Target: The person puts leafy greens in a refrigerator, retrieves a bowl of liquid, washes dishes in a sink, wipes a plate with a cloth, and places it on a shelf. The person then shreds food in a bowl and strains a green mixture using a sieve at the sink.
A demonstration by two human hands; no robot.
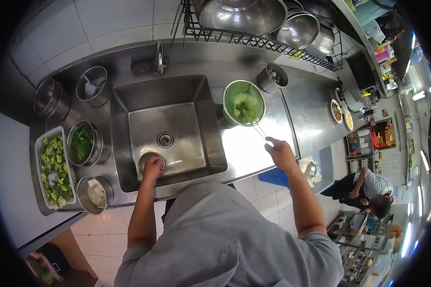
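My right hand [280, 153] is closed around the thin wire handle of a round strainer [229, 91]. The strainer sits over a metal pot at the right of the sink, with wet, bright green leafy bits [246, 107] in it. Inside the steel sink [177, 129], near its front left corner, my left hand [154, 167] grips a small round metal bowl [146, 158]. My fingers cover part of that bowl, and its contents cannot be made out.
Left of the sink are a white basket [37, 148] of cut green vegetables, bowls with green leaves [82, 143] and pale pieces [96, 193], and a pot [93, 100]. A faucet [160, 60] stands behind. Overhead hangs a rack [273, 40] of bowls. Another person [368, 189] works far right.
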